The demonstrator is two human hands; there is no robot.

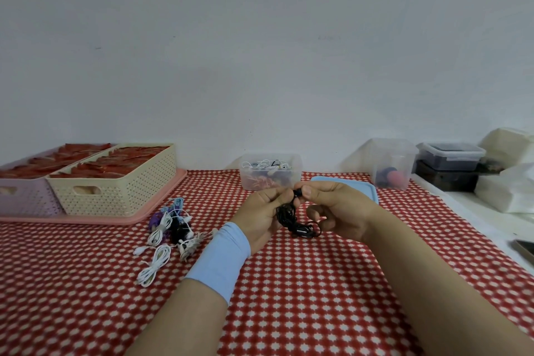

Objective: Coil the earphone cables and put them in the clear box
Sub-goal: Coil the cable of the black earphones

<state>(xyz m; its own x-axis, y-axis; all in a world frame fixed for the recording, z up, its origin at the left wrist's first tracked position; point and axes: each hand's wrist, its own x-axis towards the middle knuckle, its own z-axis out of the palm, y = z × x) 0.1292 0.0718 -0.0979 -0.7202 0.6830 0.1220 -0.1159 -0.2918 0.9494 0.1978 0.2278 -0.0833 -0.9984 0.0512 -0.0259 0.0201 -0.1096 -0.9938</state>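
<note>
Coiling the black earphone cable [291,218], bundle gripped in the left hand [261,211] and bud end pinched by the right hand [336,208], held up just in front of the clear box [254,178]. Looks like finishing the last wraps, then tucking the tail and reaching forward to drop it in. Can't judge loop tidiness, partly hidden behind both hands

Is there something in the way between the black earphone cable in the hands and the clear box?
Nothing visible. The black earphone cable, held by the left hand and right hand, is in front of the clear box, whose top is open; the blue lid lies to its right.
</note>
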